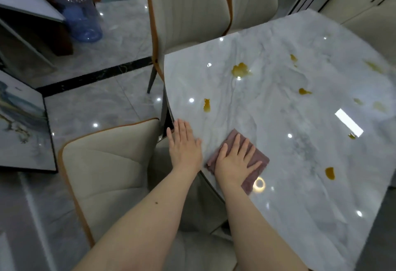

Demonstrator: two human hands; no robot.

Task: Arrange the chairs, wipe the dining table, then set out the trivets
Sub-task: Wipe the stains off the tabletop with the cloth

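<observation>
The left hand lay flat, fingers straight and spread a little, on the near corner of the marble surface, its fingertips close to the edge. Just beside it, the right hand pressed palm-down on a folded mauve cloth, fingers straight and splayed over the fabric rather than curled round it. The cloth rested on the surface near the corner, one end reaching toward the edge under the wrist.

Amber spills dotted the glossy top: a larger blot toward the far side, a narrow streak not far beyond the left hand, a small one near the middle, another to the right of the cloth, and fainter marks toward the right edge. Ceiling lights reflected as bright dots and one bright rectangle.

A cream upholstered chair with orange piping stood tucked against the near side, below the left forearm. Two matching chair backs stood at the far side, touching the surface edge. On the grey tiled floor a blue water jug stood beside a dark cabinet, well apart from the chairs, and a framed picture showed at the left.
</observation>
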